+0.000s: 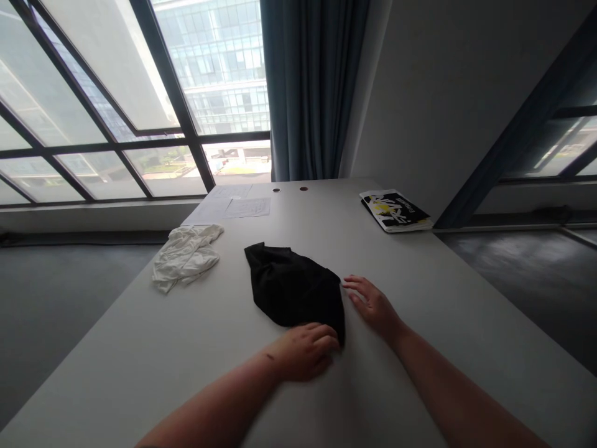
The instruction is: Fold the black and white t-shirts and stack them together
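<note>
A piece of black cloth (296, 283), perhaps a garment, lies loosely folded on the white table in front of me. My left hand (310, 348) is at its near edge, fingers curled over the fabric close to the near right corner; the fingertips are partly hidden. To the right of the cloth, my right hand (370, 305) has its fingers stretched and a little apart, with the fingertips just beside the right corner. Nothing shows in that hand.
Crumpled white cloth (186, 255) lies at the table's left edge. Papers (247, 207) are behind it. A black, white and yellow packet or booklet (396, 211) sits at the far right. Two round inserts are near the table's (321, 218) back edge, before a blue curtain (312, 93).
</note>
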Demonstrator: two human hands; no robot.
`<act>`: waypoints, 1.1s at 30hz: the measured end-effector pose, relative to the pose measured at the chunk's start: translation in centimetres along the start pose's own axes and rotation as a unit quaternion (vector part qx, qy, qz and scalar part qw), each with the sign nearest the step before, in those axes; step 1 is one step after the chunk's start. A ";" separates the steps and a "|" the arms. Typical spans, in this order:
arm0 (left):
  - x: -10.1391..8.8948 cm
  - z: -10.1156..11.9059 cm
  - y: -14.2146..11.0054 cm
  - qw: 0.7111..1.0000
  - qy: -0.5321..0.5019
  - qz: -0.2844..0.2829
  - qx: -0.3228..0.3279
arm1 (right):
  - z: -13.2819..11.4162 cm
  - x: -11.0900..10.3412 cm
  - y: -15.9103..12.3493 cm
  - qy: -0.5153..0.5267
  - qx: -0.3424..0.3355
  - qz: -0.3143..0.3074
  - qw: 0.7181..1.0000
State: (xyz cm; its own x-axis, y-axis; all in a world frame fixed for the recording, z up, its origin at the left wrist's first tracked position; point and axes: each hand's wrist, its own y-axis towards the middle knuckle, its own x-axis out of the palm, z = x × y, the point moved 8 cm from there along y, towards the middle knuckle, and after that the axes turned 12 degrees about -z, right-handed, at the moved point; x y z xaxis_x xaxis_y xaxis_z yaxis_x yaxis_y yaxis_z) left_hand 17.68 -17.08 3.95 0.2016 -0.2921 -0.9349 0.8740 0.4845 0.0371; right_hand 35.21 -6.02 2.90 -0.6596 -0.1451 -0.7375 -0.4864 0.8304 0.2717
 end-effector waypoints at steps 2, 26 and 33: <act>-0.3 -0.6 -0.5 0.999 0.030 0.028 -0.033 | -1.2 1.0 -0.1 0.012 -0.034 -0.056 0.998; -2.8 -14.7 -6.6 0.907 -0.256 0.190 -0.277 | -3.1 3.9 0.2 0.031 -0.067 -0.065 0.995; -1.6 -15.6 -7.5 0.868 -0.392 0.183 -0.242 | -0.9 4.4 1.2 -0.047 -0.030 -0.049 0.997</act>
State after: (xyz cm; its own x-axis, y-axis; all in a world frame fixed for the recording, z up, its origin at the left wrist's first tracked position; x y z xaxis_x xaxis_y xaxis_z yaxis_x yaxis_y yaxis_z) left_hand 3.90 -7.43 -0.32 0.8317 -0.4248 -0.3574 0.4375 0.8979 -0.0492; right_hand 31.28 -6.15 0.54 -0.5522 -0.1706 -0.8161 -0.5808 0.7810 0.2297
